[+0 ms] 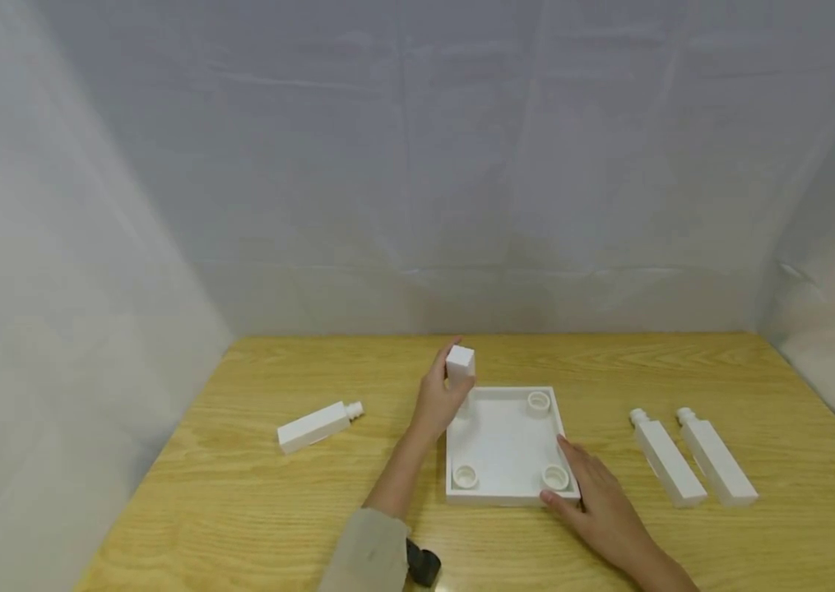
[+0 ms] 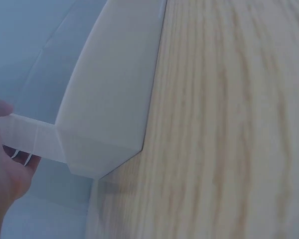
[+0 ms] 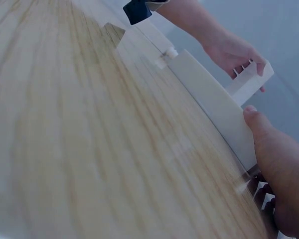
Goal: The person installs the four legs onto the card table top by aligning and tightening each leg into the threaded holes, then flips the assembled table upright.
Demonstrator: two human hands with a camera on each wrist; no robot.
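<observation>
Wooden tabletop (image 1: 254, 493), frame centre: white tray (image 1: 503, 448).
Left hand (image 1: 438, 400) grip pinches an upright white block (image 1: 459, 366); right hand (image 1: 598, 501), fingers spread, touches the tray's edge.

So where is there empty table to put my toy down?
Bare wood shows between the lone leg and the left hand, and between the tray and the two legs. Around the tray, both hands crowd it.

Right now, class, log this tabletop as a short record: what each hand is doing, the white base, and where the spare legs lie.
Left hand: grips an upright white square plastic leg at the tray's far-left corner
Right hand: rests on the near-right edge of the white rectangular plastic tray
Visible sockets: three round ones
Spare legs: one lying to the left, two side by side to the right
Surface: wooden table
</observation>
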